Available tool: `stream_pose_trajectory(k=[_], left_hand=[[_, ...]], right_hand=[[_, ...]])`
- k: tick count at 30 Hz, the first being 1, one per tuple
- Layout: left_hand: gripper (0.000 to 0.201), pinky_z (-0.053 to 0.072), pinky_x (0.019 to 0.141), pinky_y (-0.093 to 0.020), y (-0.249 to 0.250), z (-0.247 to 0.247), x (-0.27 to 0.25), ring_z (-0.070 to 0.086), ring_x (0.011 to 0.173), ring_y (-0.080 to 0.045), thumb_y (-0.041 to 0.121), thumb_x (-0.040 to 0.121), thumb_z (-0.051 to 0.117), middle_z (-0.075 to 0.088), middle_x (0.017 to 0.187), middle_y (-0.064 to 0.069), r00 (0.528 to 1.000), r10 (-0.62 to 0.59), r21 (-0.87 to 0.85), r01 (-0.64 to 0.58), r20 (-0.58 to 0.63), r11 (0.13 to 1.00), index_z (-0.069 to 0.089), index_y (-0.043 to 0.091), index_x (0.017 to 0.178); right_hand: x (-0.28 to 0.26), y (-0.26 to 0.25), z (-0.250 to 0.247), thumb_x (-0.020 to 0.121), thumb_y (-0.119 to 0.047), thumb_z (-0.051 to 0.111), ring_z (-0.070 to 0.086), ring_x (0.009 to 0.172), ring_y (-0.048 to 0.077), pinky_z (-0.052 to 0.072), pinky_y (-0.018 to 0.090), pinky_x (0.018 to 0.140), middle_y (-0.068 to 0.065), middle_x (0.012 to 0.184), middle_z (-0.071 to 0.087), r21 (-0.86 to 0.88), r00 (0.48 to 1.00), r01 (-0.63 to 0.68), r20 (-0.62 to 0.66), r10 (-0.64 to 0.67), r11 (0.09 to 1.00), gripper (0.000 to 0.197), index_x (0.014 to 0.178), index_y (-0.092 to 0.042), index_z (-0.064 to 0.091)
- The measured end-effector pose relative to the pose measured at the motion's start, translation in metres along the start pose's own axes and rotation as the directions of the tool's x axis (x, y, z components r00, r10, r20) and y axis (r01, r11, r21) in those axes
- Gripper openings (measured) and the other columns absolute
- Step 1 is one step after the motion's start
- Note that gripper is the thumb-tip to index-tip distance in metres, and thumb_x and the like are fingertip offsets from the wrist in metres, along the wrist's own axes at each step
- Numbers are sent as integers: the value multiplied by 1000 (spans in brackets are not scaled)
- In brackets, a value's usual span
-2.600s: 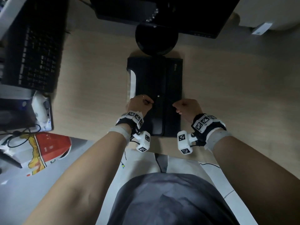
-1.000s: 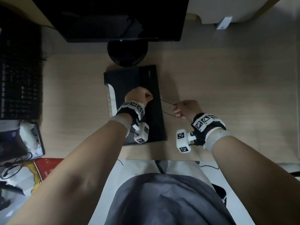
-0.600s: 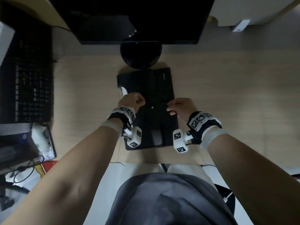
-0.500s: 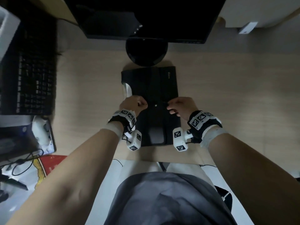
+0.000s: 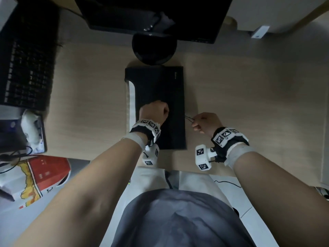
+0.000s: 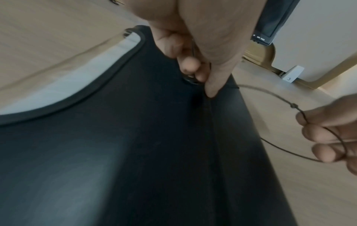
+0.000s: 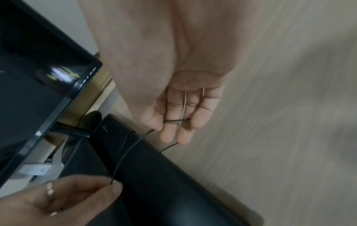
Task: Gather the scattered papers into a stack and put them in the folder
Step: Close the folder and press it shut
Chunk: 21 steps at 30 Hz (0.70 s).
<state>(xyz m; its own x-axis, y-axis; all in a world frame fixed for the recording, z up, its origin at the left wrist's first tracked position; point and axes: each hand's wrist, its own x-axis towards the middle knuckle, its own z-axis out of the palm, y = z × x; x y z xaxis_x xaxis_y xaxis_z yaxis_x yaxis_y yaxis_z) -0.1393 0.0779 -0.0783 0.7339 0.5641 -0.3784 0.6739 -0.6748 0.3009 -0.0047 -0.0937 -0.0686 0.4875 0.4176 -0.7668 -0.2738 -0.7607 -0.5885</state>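
A black folder [image 5: 160,90] lies flat and closed on the wooden desk, with the white edge of the papers [image 5: 131,104] showing along its left side. My left hand [image 5: 154,113] rests curled on the folder's middle, and its fingertips [image 6: 201,79] pinch the thin black elastic cord [image 6: 270,93] at the round button [image 6: 190,81]. My right hand [image 5: 204,122] is just off the folder's right edge. Its fingers [image 7: 177,122] are hooked through the cord's loop [image 7: 131,149], which stretches from the folder [image 7: 173,183] to that hand.
A black monitor [image 5: 156,13] and its round stand [image 5: 154,49] are right behind the folder. A black keyboard [image 5: 26,59] lies at the far left. Below it are a cluttered tray [image 5: 32,129] and a red and white bag [image 5: 39,175]. Bare desk [image 5: 249,104] extends to the right.
Half a second ago both hands met over the folder's middle. My right hand has since moved right, past the folder's edge, drawing the cord out. The left hand has stayed on the folder.
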Motion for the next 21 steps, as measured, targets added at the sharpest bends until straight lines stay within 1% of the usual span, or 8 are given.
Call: stream_pose_trajectory(k=[2,6,8,11,14,16,18,21], left_hand=[[14,53,75,-31,10,-2,7,65,88,-14,40,89,60,67,99,11,999,6,-9,-6,33,1000,69,32,94],[15,53,80,-34,19,-6,26,65,93,-16,42,89,62,68,102,10,998,2,-3,-2,64,1000,70,32,97],[14,53,80,-34,17,-11,34,65,93,-15,42,88,62,69,101,11,998,-19,0,19,62,1000,70,34,97],[12,54,78,-33,6,-23,46,66,88,-15,42,86,63,70,94,12,997,-68,-29,69,47,997,69,35,94],[8,53,75,-32,-12,-32,55,65,85,-16,39,84,65,70,90,11,990,-98,-74,105,103,992,65,34,91],[7,52,75,-31,-27,-35,57,65,84,-16,38,84,66,68,89,11,982,-84,-104,102,168,989,61,34,88],[7,51,74,-30,-41,-36,54,64,83,-14,36,84,67,66,87,12,978,-54,-119,80,204,990,61,34,87],[6,51,74,-26,-58,-34,38,63,83,-11,32,83,66,67,86,14,983,55,-140,-31,172,990,66,33,89]], right_hand=[[-3,4,-6,90,-4,55,62,60,15,45,24,55,5,70,69,24,1000,-4,17,4,1000,14,87,-12,67],[-2,6,-14,84,-1,63,60,58,12,42,20,52,7,71,67,50,999,-2,54,-1,999,13,95,-5,69],[-1,5,-13,83,-3,64,61,58,10,43,18,51,5,71,68,54,999,12,47,-14,998,15,97,-4,70],[2,-1,-5,84,-7,64,65,63,9,46,15,53,6,78,72,54,1000,17,15,-18,998,13,95,-9,71],[5,-12,7,87,-12,63,66,64,6,46,15,56,1,77,72,43,999,12,32,-13,999,9,93,-12,70],[8,-21,16,90,-12,61,65,64,6,45,15,55,1,77,72,39,999,4,46,-6,999,9,93,-11,69],[11,-27,25,90,-10,59,64,65,9,45,13,53,3,77,71,45,999,-1,50,-2,999,10,94,-9,68],[13,-32,39,90,-9,58,64,67,12,45,16,55,3,77,70,21,998,-5,68,4,1000,10,93,-10,68]])
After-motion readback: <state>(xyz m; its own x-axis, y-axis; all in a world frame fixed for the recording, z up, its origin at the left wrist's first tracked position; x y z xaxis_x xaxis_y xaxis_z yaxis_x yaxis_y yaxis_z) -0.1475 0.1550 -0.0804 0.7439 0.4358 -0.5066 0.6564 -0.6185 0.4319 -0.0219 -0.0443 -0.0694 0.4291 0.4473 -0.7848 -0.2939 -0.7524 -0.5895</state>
